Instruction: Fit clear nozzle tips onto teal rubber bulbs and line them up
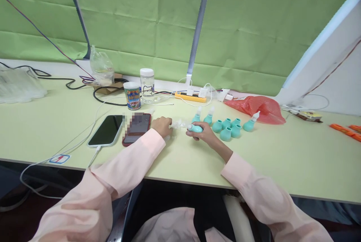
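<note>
My right hand (202, 132) is closed around a teal squeeze bulb (196, 129), held tilted with its pale end toward the left. My left hand (162, 126) rests low over the table, fingers curled down at the edge of a small pile of clear plastic tips (179, 124). Whatever lies under those fingertips is hidden. Right of my right hand stand several open-topped teal bulbs (226, 134) in a cluster. Behind it are two teal bulbs with clear tips (208, 118), and another tipped bulb (248, 125) stands farther right.
Two phones, one pale-cased (106, 131) and one red-cased (137, 129), lie to the left. Behind them stand a printed paper cup (132, 97) and a clear jar (147, 84). A yellow power strip (190, 97), cables and a red plastic bag (258, 108) line the back.
</note>
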Demonstrator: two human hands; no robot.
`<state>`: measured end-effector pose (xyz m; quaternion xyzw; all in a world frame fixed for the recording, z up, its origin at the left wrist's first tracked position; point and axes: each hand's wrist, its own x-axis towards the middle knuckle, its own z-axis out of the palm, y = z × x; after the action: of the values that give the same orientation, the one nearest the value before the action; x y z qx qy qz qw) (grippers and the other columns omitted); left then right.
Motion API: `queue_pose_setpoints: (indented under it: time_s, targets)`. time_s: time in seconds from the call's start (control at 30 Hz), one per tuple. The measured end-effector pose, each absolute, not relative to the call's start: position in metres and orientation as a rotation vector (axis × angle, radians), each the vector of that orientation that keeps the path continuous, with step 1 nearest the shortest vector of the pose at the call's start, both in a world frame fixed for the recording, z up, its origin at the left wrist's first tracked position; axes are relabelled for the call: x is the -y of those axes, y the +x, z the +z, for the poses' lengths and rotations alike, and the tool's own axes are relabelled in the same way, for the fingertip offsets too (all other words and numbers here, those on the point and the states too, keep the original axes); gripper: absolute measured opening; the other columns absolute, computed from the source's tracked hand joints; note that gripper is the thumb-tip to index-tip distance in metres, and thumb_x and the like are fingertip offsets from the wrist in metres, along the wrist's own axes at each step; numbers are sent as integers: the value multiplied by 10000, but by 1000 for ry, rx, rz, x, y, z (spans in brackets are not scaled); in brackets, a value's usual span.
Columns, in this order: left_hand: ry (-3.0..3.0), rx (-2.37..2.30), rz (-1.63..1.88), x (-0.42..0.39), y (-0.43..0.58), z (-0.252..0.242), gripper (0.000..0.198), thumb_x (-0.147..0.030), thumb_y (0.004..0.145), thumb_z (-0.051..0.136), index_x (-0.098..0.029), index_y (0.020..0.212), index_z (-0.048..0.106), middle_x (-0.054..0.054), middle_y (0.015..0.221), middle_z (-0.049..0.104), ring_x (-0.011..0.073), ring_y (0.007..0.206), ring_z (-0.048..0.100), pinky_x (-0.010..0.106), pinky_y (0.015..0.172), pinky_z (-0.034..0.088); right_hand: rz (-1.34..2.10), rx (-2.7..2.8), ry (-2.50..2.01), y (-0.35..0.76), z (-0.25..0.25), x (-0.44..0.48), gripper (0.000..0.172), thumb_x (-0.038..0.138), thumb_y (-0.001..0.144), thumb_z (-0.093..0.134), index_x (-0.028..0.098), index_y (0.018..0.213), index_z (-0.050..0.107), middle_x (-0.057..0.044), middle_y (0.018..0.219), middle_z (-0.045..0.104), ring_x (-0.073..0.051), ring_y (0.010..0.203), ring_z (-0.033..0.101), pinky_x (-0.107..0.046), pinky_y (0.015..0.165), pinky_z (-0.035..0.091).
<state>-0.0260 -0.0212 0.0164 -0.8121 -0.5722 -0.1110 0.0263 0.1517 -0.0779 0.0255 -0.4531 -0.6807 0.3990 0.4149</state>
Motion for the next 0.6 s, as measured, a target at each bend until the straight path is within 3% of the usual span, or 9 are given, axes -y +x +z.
queue_pose_setpoints:
  time_s: [0.17, 0.33, 0.47, 0.6]
  targets:
    - [-2557, 1732, -620, 25, -25, 20, 209, -214, 635, 484, -187, 817, 581, 72, 780, 597, 216, 755, 553, 313, 638, 415, 932, 1762, -1173, 152, 22, 77, 245, 361, 559, 612, 152, 587, 485, 49, 444, 396, -59, 388, 378, -200, 394, 295]
    - [-2787, 1665, -1716, 30, -20, 28, 369, -257, 628, 533, -138, 977, 539, 29, 701, 585, 112, 571, 549, 253, 606, 446, 794, 1821, -1259, 152, 17, 76, 226, 356, 611, 556, 152, 568, 468, 46, 439, 397, -69, 397, 390, -200, 411, 311]
    - [-2834, 1710, -2608, 33, -15, 28, 348, -281, 538, 642, -76, 818, 604, 52, 700, 602, 123, 607, 562, 289, 656, 470, 576, 1868, -1281, 151, 13, 75, 203, 325, 620, 539, 150, 547, 464, 39, 505, 395, -69, 471, 369, -192, 450, 291]
    - [-2865, 1694, -3002, 35, -14, 25, 314, -252, 472, 703, -68, 713, 621, 62, 706, 619, 152, 682, 578, 334, 736, 469, 458, 1865, -1301, 152, 9, 73, 226, 346, 631, 521, 149, 549, 447, 40, 525, 366, -71, 500, 339, -193, 472, 281]
